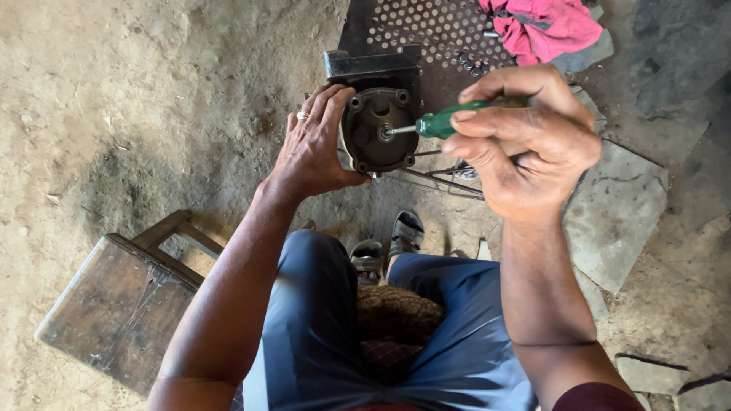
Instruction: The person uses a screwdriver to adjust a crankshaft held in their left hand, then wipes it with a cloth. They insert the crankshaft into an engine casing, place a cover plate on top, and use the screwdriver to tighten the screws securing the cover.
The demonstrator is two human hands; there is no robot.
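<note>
- The left hand [312, 148] lies flat against the left side of a round metal housing [378, 129], fingers [324, 114] spread over its rim and steadying it; the hand presses rather than wraps, and a ring shows on one finger
- The right hand [525, 141] is clenched around the green handle of a screwdriver [434, 124], whose shaft runs level to the left and meets the centre of the housing's face
- The housing stands on edge on the dirt floor [152, 99], in front of the person's knees and against a dark metal block [373, 65]; small bolts ring its cover
- It looks like cast metal: heavy, stiff and unlikely to be harmed by a firm hold. The dull surface may be oily, so the outer rim, where the left hand already sits, seems the safest place to take hold, not the smooth face
- The screwdriver is light and rigid; its ribbed handle should give a sure hold
- Behind lie a perforated metal sheet [426, 30] and a pink cloth [544, 27]; a wooden stool [122, 304] stands to the left, flat stones [613, 213] to the right, and sandalled feet [388, 247] show below the housing
</note>
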